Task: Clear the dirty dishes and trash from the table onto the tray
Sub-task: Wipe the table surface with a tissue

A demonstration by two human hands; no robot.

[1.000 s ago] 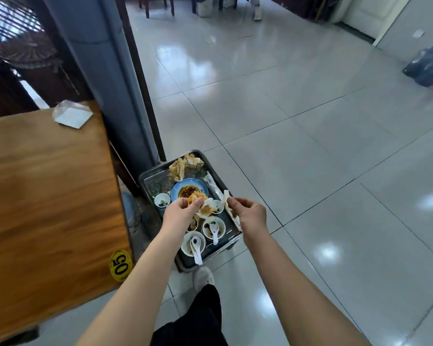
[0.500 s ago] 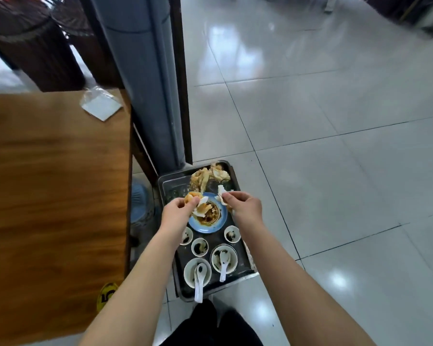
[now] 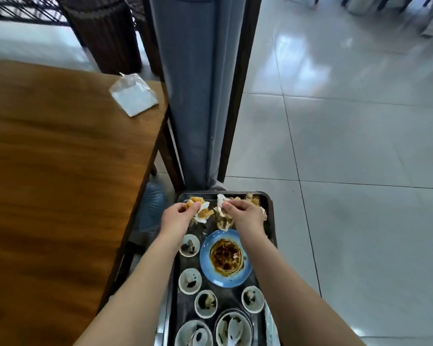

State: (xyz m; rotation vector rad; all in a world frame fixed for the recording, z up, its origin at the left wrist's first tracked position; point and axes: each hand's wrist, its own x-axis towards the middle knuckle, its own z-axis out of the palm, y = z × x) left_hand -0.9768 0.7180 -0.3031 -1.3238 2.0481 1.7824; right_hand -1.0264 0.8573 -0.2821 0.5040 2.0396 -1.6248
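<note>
A dark metal tray (image 3: 270,236) stands low beside the wooden table (image 3: 60,183). It holds a blue plate (image 3: 243,278) with brown sauce, several small white bowls (image 3: 190,280) and white spoons (image 3: 234,330). My left hand (image 3: 176,217) pinches a greasy orange-stained tissue wad (image 3: 200,212) over the tray's far left corner. My right hand (image 3: 244,214) pinches a crumpled white tissue (image 3: 221,199) over the pile of dirty tissues (image 3: 224,221) at the tray's far end.
A clear plastic packet with white napkins (image 3: 133,94) lies at the table's far right corner. A grey pillar with dark wood trim (image 3: 198,96) rises just behind the tray. Glossy tiled floor (image 3: 348,158) spreads to the right. A blue bin (image 3: 153,208) sits under the table edge.
Both hands have moved from above the blue plate to the tray's far end, carrying the tissues with them. The view has tilted further down over the tray.
</note>
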